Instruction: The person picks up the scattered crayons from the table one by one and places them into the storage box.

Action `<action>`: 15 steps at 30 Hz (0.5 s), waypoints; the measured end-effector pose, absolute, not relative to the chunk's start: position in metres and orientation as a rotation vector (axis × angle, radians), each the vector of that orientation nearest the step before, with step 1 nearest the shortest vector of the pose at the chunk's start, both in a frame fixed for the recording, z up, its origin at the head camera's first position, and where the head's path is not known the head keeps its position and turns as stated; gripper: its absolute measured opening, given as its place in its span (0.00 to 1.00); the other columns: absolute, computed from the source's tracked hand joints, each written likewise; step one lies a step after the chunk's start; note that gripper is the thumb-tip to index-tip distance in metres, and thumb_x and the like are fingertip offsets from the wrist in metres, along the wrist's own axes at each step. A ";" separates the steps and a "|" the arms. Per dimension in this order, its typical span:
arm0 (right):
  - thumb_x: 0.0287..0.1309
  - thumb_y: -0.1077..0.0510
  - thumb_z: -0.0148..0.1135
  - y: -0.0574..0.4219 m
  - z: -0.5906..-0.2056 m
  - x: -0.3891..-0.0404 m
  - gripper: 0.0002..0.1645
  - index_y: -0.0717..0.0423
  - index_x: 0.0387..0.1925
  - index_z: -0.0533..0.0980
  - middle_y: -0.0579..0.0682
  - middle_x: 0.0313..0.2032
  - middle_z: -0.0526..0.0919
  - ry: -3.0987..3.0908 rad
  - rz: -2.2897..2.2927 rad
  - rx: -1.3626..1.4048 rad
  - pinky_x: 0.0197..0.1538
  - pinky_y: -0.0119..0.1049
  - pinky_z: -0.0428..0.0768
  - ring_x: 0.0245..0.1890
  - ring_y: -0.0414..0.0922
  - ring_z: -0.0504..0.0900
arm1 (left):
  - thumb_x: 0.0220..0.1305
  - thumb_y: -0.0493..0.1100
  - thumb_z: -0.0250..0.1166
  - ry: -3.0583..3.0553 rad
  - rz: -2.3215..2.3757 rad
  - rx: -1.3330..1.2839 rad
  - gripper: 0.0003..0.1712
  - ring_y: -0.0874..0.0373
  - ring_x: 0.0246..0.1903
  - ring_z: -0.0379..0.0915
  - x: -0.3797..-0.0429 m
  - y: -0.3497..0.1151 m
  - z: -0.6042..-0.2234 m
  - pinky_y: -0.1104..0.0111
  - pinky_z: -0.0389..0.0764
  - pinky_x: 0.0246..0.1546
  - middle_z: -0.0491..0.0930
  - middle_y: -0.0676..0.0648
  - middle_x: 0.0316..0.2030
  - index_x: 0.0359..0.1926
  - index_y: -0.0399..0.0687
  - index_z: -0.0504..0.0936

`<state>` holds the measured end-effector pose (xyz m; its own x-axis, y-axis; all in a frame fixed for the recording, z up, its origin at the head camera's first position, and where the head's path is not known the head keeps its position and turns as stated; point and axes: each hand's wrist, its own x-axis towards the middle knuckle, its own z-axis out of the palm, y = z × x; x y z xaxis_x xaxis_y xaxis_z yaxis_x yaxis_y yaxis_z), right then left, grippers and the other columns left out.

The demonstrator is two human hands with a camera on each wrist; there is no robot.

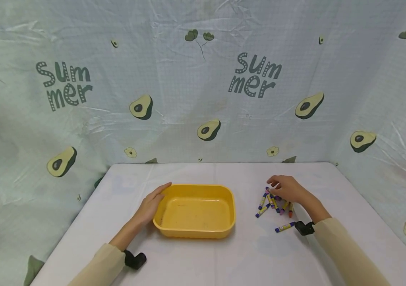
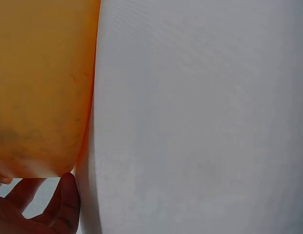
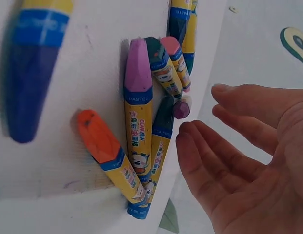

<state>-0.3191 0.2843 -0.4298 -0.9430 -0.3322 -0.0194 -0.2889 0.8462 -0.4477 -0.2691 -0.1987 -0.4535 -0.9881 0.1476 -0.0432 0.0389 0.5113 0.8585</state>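
A yellow plastic tray [image 1: 197, 233] stands in the middle of the table, with nothing in it. My left hand [image 1: 151, 205] rests against its left side near the far corner, and in the left wrist view the fingertips touch the tray wall [image 2: 44, 97]. Over the far side of a loose pile of oil pastels [image 1: 272, 201] is my right hand [image 1: 286, 188], its fingers slightly bent and holding nothing. In the right wrist view a purple-ended pastel [image 3: 181, 108] lies close to the fingertips, beside a pink-purple pastel [image 3: 138, 107] and an orange one [image 3: 112, 151].
One oil pastel [image 1: 285, 227] lies apart, nearer the front, close to the black wrist camera [image 1: 304, 228]. A pale cloth covers the table [image 1: 246, 262]. Behind it hangs a printed curtain [image 1: 174, 71] with avocados.
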 end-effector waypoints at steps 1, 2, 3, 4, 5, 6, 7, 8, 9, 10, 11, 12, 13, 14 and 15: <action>0.67 0.59 0.64 0.284 -0.430 -0.321 0.22 0.65 0.59 0.78 0.63 0.50 0.86 2.916 -0.682 -0.472 0.49 0.50 0.87 0.48 0.57 0.85 | 0.82 0.44 0.36 2.634 1.495 0.168 0.30 0.42 0.81 0.49 -0.269 -0.199 -0.454 0.44 0.48 0.81 0.58 0.44 0.80 0.80 0.56 0.62; 0.66 0.59 0.64 0.284 -0.429 -0.322 0.22 0.65 0.58 0.78 0.63 0.49 0.86 2.905 -0.671 -0.467 0.48 0.50 0.87 0.47 0.56 0.85 | 0.82 0.44 0.36 2.636 1.498 0.173 0.30 0.42 0.81 0.49 -0.269 -0.199 -0.454 0.44 0.48 0.81 0.58 0.43 0.80 0.80 0.55 0.62; 0.66 0.59 0.64 0.283 -0.429 -0.324 0.22 0.65 0.58 0.78 0.63 0.48 0.86 2.893 -0.667 -0.452 0.48 0.49 0.87 0.46 0.55 0.86 | 0.82 0.43 0.36 2.637 1.501 0.177 0.30 0.42 0.81 0.49 -0.269 -0.199 -0.454 0.44 0.48 0.81 0.58 0.43 0.80 0.79 0.56 0.62; 0.65 0.59 0.65 0.283 -0.428 -0.326 0.22 0.66 0.57 0.78 0.63 0.47 0.87 2.882 -0.660 -0.451 0.47 0.49 0.87 0.44 0.54 0.86 | 0.82 0.43 0.36 2.639 1.503 0.178 0.30 0.42 0.81 0.49 -0.270 -0.200 -0.454 0.44 0.48 0.81 0.58 0.43 0.80 0.79 0.56 0.62; 0.64 0.59 0.65 0.283 -0.428 -0.327 0.22 0.66 0.57 0.78 0.63 0.46 0.87 2.871 -0.655 -0.447 0.46 0.49 0.87 0.42 0.52 0.86 | 0.82 0.43 0.36 2.641 1.503 0.180 0.30 0.42 0.81 0.49 -0.270 -0.200 -0.454 0.44 0.48 0.81 0.58 0.44 0.80 0.79 0.56 0.62; 0.63 0.60 0.65 0.283 -0.427 -0.329 0.22 0.67 0.56 0.79 0.63 0.45 0.87 2.860 -0.649 -0.448 0.46 0.49 0.86 0.41 0.52 0.86 | 0.82 0.43 0.36 2.645 1.502 0.181 0.30 0.42 0.81 0.49 -0.270 -0.200 -0.454 0.44 0.48 0.81 0.59 0.44 0.80 0.79 0.56 0.63; 0.63 0.60 0.66 0.283 -0.427 -0.331 0.22 0.67 0.56 0.79 0.62 0.45 0.88 2.851 -0.650 -0.440 0.46 0.49 0.86 0.41 0.51 0.86 | 0.82 0.43 0.36 2.647 1.501 0.182 0.30 0.42 0.81 0.49 -0.270 -0.200 -0.455 0.44 0.48 0.81 0.59 0.44 0.80 0.79 0.56 0.63; 0.62 0.60 0.66 0.284 -0.427 -0.333 0.22 0.67 0.55 0.79 0.62 0.44 0.88 2.842 -0.650 -0.445 0.46 0.49 0.86 0.40 0.51 0.86 | 0.82 0.43 0.36 2.649 1.504 0.181 0.30 0.42 0.81 0.49 -0.270 -0.200 -0.455 0.45 0.47 0.81 0.59 0.44 0.80 0.79 0.56 0.63; 0.61 0.61 0.67 0.284 -0.427 -0.335 0.22 0.67 0.55 0.80 0.62 0.43 0.88 2.836 -0.650 -0.445 0.46 0.49 0.86 0.40 0.51 0.86 | 0.82 0.43 0.36 2.650 1.507 0.181 0.30 0.42 0.81 0.49 -0.270 -0.200 -0.455 0.45 0.47 0.81 0.59 0.44 0.80 0.79 0.56 0.63; 0.60 0.61 0.67 0.285 -0.428 -0.337 0.22 0.67 0.54 0.80 0.61 0.43 0.88 2.832 -0.648 -0.449 0.46 0.49 0.85 0.40 0.50 0.86 | 0.82 0.43 0.36 2.652 1.508 0.184 0.30 0.42 0.81 0.49 -0.270 -0.200 -0.455 0.45 0.47 0.81 0.59 0.44 0.80 0.79 0.56 0.63; 0.59 0.61 0.68 0.285 -0.428 -0.340 0.22 0.66 0.54 0.81 0.61 0.43 0.88 2.827 -0.651 -0.443 0.47 0.49 0.85 0.40 0.50 0.86 | 0.82 0.43 0.36 2.654 1.509 0.184 0.30 0.42 0.81 0.49 -0.270 -0.199 -0.455 0.45 0.47 0.81 0.59 0.44 0.80 0.79 0.56 0.63; 0.59 0.61 0.69 0.285 -0.429 -0.341 0.21 0.66 0.53 0.81 0.60 0.42 0.88 2.821 -0.653 -0.441 0.47 0.49 0.85 0.40 0.50 0.85 | 0.82 0.42 0.36 2.653 1.510 0.182 0.30 0.42 0.81 0.48 -0.270 -0.199 -0.455 0.45 0.47 0.81 0.59 0.44 0.80 0.79 0.55 0.62; 0.58 0.61 0.69 0.286 -0.429 -0.343 0.21 0.65 0.53 0.81 0.60 0.42 0.88 2.813 -0.660 -0.438 0.46 0.48 0.85 0.40 0.50 0.85 | 0.82 0.42 0.36 2.652 1.511 0.181 0.30 0.42 0.81 0.48 -0.270 -0.199 -0.456 0.45 0.47 0.81 0.58 0.44 0.80 0.79 0.55 0.62; 0.58 0.61 0.69 0.285 -0.428 -0.344 0.21 0.65 0.53 0.81 0.60 0.42 0.87 2.801 -0.668 -0.435 0.46 0.48 0.85 0.40 0.50 0.85 | 0.82 0.42 0.36 2.650 1.513 0.178 0.30 0.42 0.81 0.48 -0.270 -0.199 -0.456 0.45 0.47 0.81 0.58 0.43 0.80 0.79 0.55 0.62; 0.58 0.61 0.69 0.285 -0.428 -0.345 0.21 0.65 0.53 0.82 0.60 0.43 0.87 2.792 -0.669 -0.428 0.46 0.47 0.85 0.39 0.49 0.84 | 0.81 0.42 0.35 2.649 1.513 0.173 0.30 0.42 0.81 0.48 -0.270 -0.198 -0.456 0.45 0.47 0.81 0.58 0.43 0.80 0.79 0.55 0.62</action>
